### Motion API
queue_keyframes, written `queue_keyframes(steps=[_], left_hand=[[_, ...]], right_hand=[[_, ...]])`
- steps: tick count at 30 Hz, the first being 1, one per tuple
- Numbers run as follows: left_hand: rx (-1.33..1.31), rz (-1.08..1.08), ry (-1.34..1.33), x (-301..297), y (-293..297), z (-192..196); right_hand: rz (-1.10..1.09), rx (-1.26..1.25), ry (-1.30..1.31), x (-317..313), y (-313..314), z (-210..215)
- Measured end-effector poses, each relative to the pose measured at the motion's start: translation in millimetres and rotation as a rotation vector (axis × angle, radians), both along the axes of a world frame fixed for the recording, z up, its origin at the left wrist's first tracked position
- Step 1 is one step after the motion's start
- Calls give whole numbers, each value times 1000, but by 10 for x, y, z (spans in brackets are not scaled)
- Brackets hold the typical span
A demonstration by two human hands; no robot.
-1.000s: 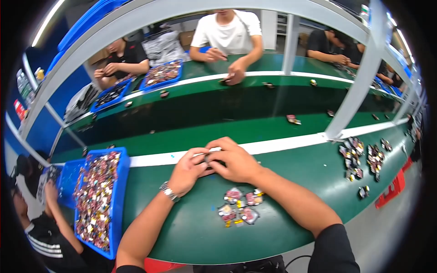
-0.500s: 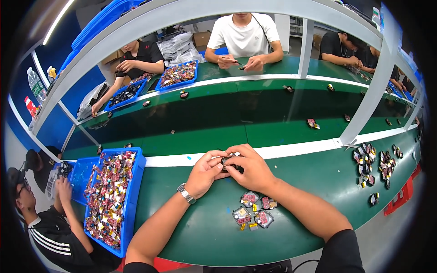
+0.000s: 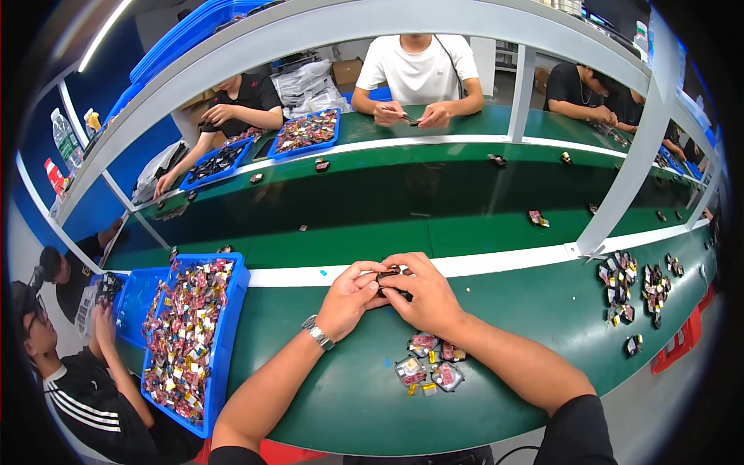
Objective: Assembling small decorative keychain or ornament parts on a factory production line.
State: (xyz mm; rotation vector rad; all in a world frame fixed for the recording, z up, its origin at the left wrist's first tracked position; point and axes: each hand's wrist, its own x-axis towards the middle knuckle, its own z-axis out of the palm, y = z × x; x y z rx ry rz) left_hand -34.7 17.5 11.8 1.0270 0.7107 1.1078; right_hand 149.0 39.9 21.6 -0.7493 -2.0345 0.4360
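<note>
Both my hands are raised together over the near green table, at the white rail. My left hand (image 3: 351, 301) pinches a small black plastic casing (image 3: 388, 277) from its left side. My right hand (image 3: 426, 293) closes over the same casing from the right, fingers curled across its top. Most of the casing is hidden by my fingers. Just below my right forearm lie several flat clear-and-black casings with red circuit boards (image 3: 411, 371). Small yellow-and-silver battery cells (image 3: 430, 389) sit among them.
A blue tray (image 3: 239, 302) heaped with small circuit boards stands at left, beside a seated co-worker (image 3: 85, 387). More casings (image 3: 618, 287) lie in clusters at right. Beyond the white rail (image 3: 496, 264) runs a green belt (image 3: 349, 246) with scattered parts. Other people work across it.
My hands stay together on the black casing, the fingers shifting slightly around it. Parts on the belt have moved a little to the right. The view has tilted slightly.
</note>
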Motion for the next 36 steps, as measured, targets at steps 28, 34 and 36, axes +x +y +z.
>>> queue_keyframes(steps=[28,34,36], left_hand=[[31,33,-139,-27,29,-45],[-38,67,-109,-13,17,-10],[-38,66,-113,-7,31,-11]], right_hand=[[-8,140,24,-6,-20,77],[-29,263,-36,-8,29,105],[-33,324,-67,-12,25,102]])
